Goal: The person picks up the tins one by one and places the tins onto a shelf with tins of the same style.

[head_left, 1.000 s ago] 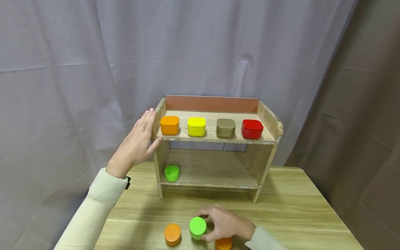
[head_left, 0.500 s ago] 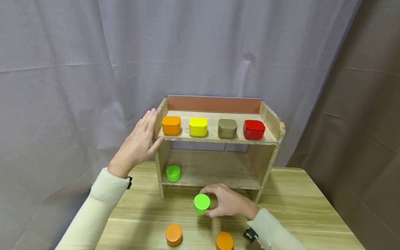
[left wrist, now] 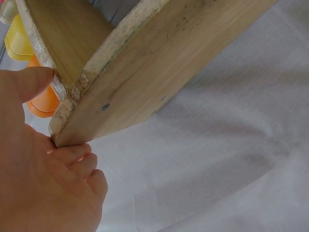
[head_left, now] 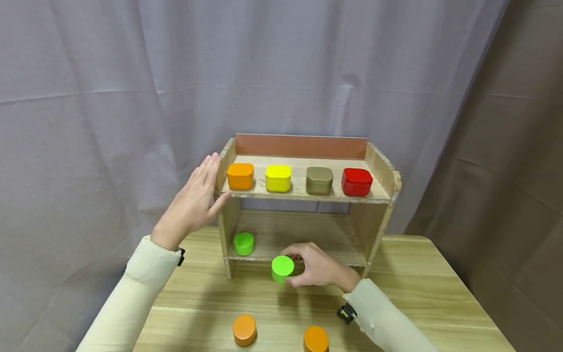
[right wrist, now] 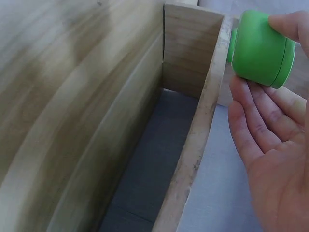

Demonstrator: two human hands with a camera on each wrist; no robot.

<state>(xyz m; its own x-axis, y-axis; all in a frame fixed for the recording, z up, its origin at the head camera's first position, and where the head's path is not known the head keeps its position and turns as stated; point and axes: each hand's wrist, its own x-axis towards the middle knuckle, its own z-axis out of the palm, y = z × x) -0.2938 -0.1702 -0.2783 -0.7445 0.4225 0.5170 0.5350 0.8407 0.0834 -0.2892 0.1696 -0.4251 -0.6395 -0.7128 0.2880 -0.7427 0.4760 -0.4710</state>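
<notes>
My right hand pinches a round green lidded jar between thumb and fingers, in front of the lower shelf's front edge. The right wrist view shows the jar tilted in that camera's frame, a seam running round it. My left hand lies against the left side of a small two-tier wooden shelf, fingers straight along the outer panel and thumb at the upper board's front edge. In the left wrist view, thumb and fingers sit either side of the panel's corner. Another round green container stands at the lower shelf's left end.
Along the upper shelf stand orange, yellow, olive and red squarish lidded boxes. Two round orange jars stand on the wooden table in front. A grey curtain hangs behind.
My right hand has lifted the green jar from between the orange jars and carried it forward to the lower shelf's front edge. My left hand has stayed at the shelf's side.
</notes>
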